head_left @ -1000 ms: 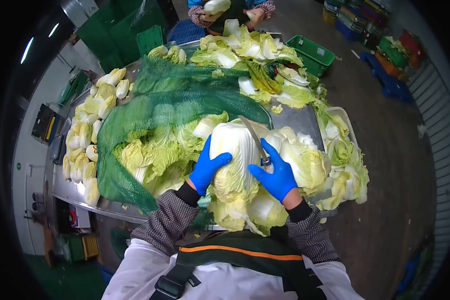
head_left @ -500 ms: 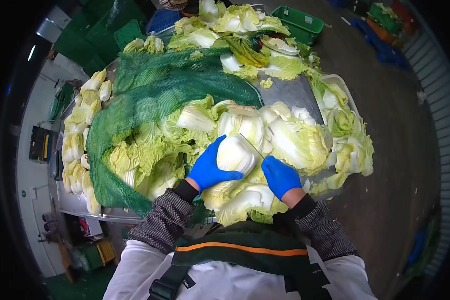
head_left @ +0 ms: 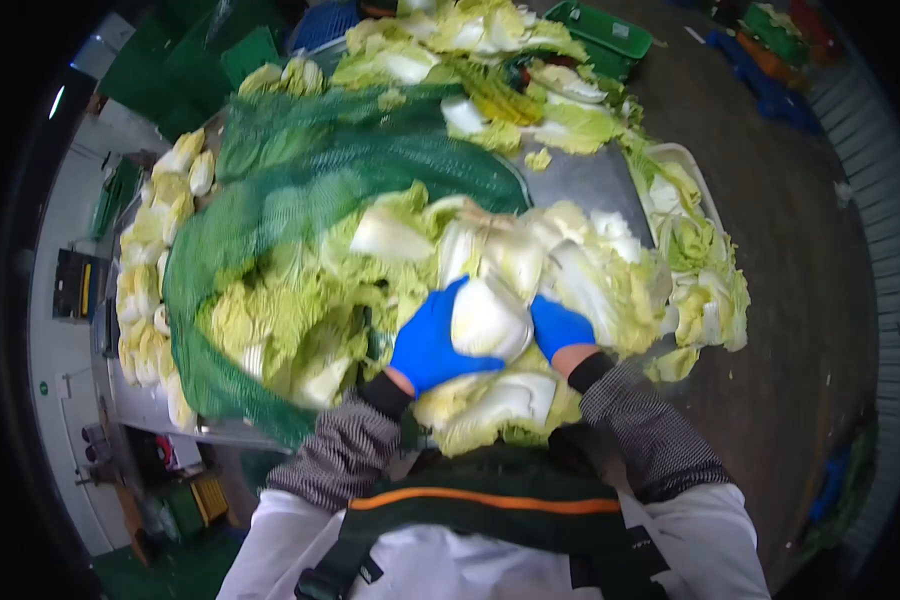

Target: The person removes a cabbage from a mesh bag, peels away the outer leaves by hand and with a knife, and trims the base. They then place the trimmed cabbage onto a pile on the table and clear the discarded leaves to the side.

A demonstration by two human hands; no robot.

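My left hand [head_left: 433, 345], in a blue glove, wraps round the side of a napa cabbage [head_left: 491, 320], its white base facing me. At the cabbage's right side, my gloved right hand [head_left: 560, 328] is closed. It gripped a small knife in the earlier view; the blade is hidden or blurred now. Pale outer leaves [head_left: 500, 402] lie just below the cabbage, towards my apron. More white-ribbed leaves [head_left: 585, 280] are piled beyond my right hand. To the left, a green net bag [head_left: 310, 190] lies with its mouth around leafy cabbages [head_left: 280, 290].
A row of trimmed cabbages [head_left: 150, 270] lines the table's left side. Cut leaves [head_left: 490, 30] heap up at the far end, near a green crate [head_left: 605, 35]. On the right, a white container [head_left: 705, 185] overflows with leaves. Bare metal tabletop [head_left: 595, 190] shows between the piles.
The cabbage has turned slightly in my left hand and shifted a little right and down. My right hand has moved in against its side, and the knife blade no longer shows.
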